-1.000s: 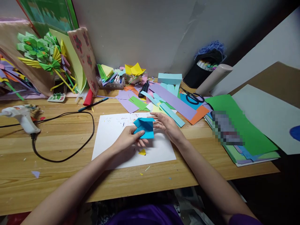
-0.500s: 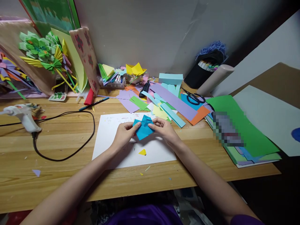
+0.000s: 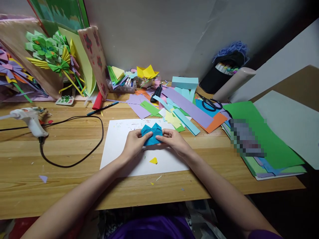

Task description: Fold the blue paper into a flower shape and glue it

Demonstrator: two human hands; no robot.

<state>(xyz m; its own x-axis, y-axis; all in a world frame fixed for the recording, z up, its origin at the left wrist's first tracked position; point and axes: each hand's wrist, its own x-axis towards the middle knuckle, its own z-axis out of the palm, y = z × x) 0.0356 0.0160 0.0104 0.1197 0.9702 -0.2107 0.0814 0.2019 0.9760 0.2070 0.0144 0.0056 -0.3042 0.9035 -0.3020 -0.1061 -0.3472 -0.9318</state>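
Observation:
A folded blue paper piece (image 3: 152,133) is held over a white sheet (image 3: 119,142) lying on the wooden desk (image 3: 74,186). My left hand (image 3: 134,144) pinches its left side, fingers closed on it. My right hand (image 3: 174,141) pinches its right side in the same way. A small yellow paper scrap (image 3: 154,160) lies on the white sheet just below my hands.
A glue gun (image 3: 30,119) with a looping black cord (image 3: 74,139) lies at the left. Paper flowers (image 3: 47,54) stand at the back left. Coloured paper strips (image 3: 184,106), scissors (image 3: 209,103) and a blue pen (image 3: 102,108) lie behind; a green paper stack (image 3: 264,139) sits right.
The blue paper was turned and folded smaller between both hands. My right hand moved from beside it to gripping its right edge. The camera view shifted slightly.

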